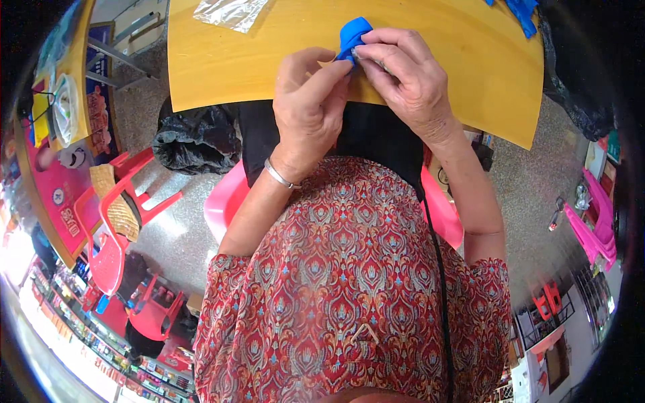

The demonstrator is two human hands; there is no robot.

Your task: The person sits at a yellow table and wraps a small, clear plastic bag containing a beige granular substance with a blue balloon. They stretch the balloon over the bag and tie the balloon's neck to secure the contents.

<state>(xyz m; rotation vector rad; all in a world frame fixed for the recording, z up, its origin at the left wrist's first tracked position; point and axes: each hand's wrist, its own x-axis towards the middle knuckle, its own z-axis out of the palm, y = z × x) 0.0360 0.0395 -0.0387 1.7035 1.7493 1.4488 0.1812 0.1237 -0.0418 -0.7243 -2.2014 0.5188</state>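
Over the near part of the yellow tabletop [269,67], both hands meet at a small, bright blue piece [353,33]. It looks soft and rolled or folded into a rounded shape; its exact kind cannot be made out. My left hand [306,101], with a silver bangle on its wrist, pinches the lower edge between thumb and fingers. From the other side my right hand [410,84] grips it with thumb and fingertips. A little pale or clear bit shows at the right fingertips, too small to name.
Clear plastic film [232,12] lies at the table's far left, more blue pieces [521,13] at the far right. Black plastic bags stand left [195,138] and right [578,80] of the table. A red chair [111,248] is at the left, a pink one [591,221] at the right.
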